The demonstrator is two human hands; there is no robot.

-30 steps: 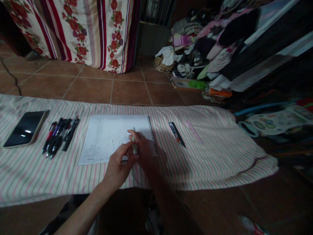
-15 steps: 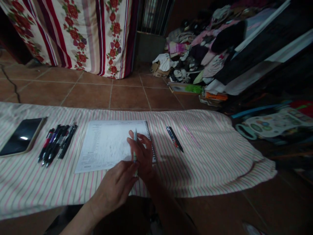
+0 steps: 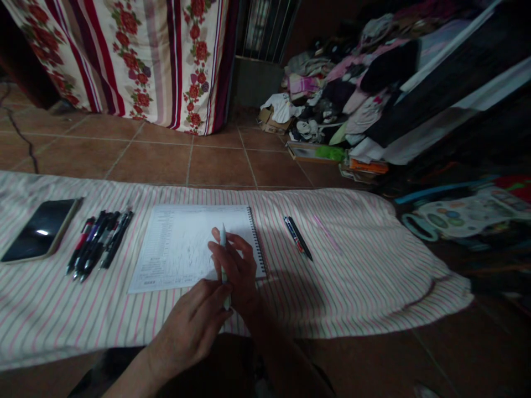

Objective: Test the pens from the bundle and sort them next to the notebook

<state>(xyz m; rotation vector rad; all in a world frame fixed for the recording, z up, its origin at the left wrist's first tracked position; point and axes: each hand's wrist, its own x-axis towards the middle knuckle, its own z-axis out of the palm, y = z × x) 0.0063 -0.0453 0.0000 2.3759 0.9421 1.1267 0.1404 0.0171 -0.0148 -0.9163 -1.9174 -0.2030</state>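
My right hand grips a pale pen upright over the lower right corner of a spiral notebook with scribbled marks. My left hand pinches the pen's lower end just below the right hand. The notebook lies on a pink-striped cloth spread over the tiled floor. A row of several dark pens lies to the notebook's left, and two pens lie to its right.
A black phone rests at the cloth's left end. A floral striped bedcover hangs behind. A heap of clothes and boxes fills the back right, and a colourful toy lies on the right.
Both hands have drawn back toward me from the page, lifting the pen more upright. The left hand has slid to the pen's lower end.
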